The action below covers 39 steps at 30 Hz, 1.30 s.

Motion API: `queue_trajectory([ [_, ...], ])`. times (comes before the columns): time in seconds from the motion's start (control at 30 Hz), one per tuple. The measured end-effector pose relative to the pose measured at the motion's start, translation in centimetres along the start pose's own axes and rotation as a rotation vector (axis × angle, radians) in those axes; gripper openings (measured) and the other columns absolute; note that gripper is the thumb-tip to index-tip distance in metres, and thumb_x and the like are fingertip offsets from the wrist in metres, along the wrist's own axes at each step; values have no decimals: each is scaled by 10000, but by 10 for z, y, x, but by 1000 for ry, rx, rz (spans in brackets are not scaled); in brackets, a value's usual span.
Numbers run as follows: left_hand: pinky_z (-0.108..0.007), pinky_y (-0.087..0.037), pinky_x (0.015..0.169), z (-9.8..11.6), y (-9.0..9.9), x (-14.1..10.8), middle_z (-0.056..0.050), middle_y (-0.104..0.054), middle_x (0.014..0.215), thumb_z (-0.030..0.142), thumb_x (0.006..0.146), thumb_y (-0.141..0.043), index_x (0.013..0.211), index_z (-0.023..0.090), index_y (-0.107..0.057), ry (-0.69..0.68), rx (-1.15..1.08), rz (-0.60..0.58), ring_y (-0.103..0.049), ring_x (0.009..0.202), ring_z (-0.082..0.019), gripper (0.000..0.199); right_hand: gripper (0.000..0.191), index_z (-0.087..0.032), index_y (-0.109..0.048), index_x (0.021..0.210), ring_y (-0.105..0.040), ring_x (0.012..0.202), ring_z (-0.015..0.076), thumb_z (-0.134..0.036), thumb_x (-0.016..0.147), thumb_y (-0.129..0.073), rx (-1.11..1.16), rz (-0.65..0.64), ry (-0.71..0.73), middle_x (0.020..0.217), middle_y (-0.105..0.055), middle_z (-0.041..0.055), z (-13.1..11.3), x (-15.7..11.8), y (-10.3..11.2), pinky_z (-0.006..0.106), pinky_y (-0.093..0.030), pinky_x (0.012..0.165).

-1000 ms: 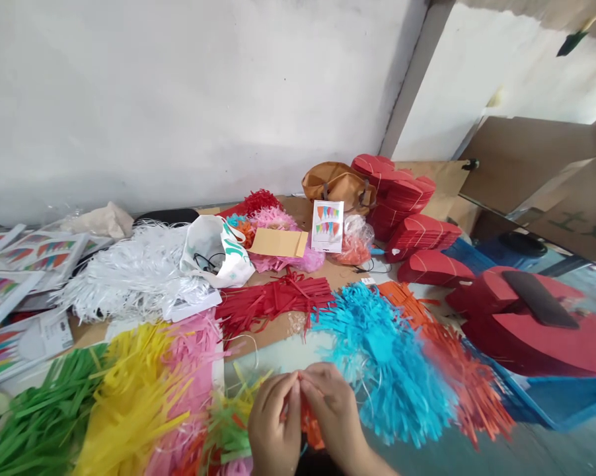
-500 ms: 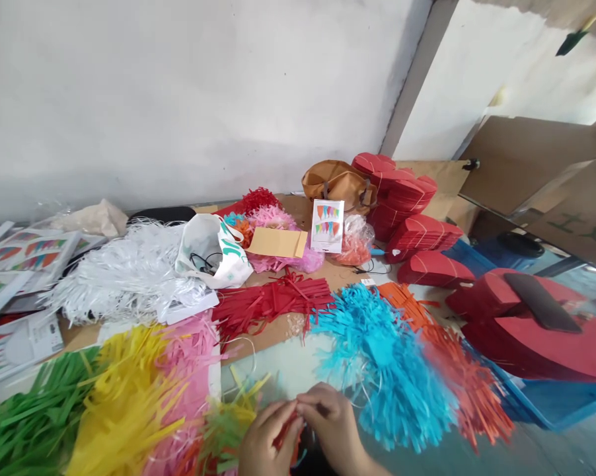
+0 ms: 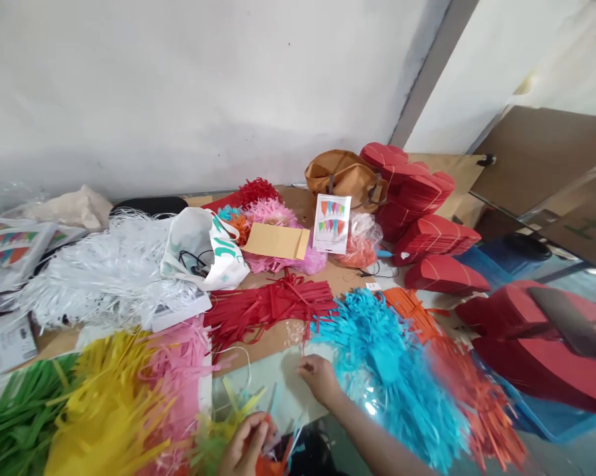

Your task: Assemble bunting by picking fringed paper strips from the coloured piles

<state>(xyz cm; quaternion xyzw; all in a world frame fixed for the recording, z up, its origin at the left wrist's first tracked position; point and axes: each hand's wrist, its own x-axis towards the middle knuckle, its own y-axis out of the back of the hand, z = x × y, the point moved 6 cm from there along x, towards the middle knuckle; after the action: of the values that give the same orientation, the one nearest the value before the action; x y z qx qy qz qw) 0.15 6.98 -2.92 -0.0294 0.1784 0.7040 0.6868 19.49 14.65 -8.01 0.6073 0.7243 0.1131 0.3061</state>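
Note:
At the bottom centre, my left hand (image 3: 248,441) is closed, with the fingertips pinched on an orange tassel (image 3: 271,465) partly hidden below them. My right hand (image 3: 320,378) is stretched forward over the pale tabletop (image 3: 273,370), thumb and fingers pressed together. What it pinches, if anything, is too small to make out. Just beyond it lie some small clear pieces (image 3: 294,332), in front of the red tassels (image 3: 273,303). Blue tassels (image 3: 387,360) are heaped right of my right hand. Beside my left hand are yellow-green strips (image 3: 219,430).
Pink tassels (image 3: 182,360), yellow tassels (image 3: 104,403) and green tassels (image 3: 20,403) lie at left. Behind them are white strips (image 3: 104,277) and a white bag (image 3: 193,231). At right stand orange tassels (image 3: 456,370), red stacks (image 3: 431,238) and a blue crate (image 3: 556,423).
My hands were together at the bottom centre. Now my right hand has moved forward toward the small clear pieces, while my left has shifted slightly left and down. The view has turned a little.

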Motion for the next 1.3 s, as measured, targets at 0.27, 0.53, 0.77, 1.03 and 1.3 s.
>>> queue_trajectory([
  [0.27, -240, -478, 497, -8, -15, -1, 58, -486, 519, 721, 690, -629, 740, 202, -632, 201, -226, 132, -467, 454, -115, 522, 181, -110, -687, 793, -669, 914, 266, -44, 805, -519, -117, -19, -85, 1004, -691, 177, 7, 47, -26, 331, -473, 816],
  [0.53, -299, -558, 735, 23, -1, -10, -46, -718, 793, 603, 770, -619, 832, 211, -709, -18, 1, 159, -678, 775, -222, 406, 198, -167, -730, 850, -616, 592, 152, -331, 740, -748, 800, -58, -84, 701, -697, 21, -43, -54, -15, 249, -490, 586],
  [0.77, -280, -570, 670, 51, -8, -33, -34, -718, 742, 538, 812, -597, 776, 211, -685, -188, 72, 163, -692, 703, -200, 341, 271, -182, -754, 671, -558, 531, 121, -395, 568, -885, 1098, 10, -102, 604, -654, -2, -76, -100, -9, 230, -487, 538],
  [1.03, -216, -554, 646, 80, -5, -57, 12, -705, 711, 399, 887, -561, 761, 248, -678, -491, 254, 136, -683, 660, -146, 229, 290, -187, -755, 825, -661, 680, 194, -458, 723, -775, 828, 16, 68, 731, -718, 38, -78, -124, 14, 285, -536, 651],
  [1.3, -205, -579, 625, 88, 1, -70, 4, -750, 755, 405, 875, -581, 846, 255, -679, -507, 339, 112, -723, 680, -156, 181, 213, -185, -697, 972, -649, 731, 181, -317, 805, -687, 576, 23, 238, 797, -708, 39, -83, -134, 20, 284, -511, 708],
])
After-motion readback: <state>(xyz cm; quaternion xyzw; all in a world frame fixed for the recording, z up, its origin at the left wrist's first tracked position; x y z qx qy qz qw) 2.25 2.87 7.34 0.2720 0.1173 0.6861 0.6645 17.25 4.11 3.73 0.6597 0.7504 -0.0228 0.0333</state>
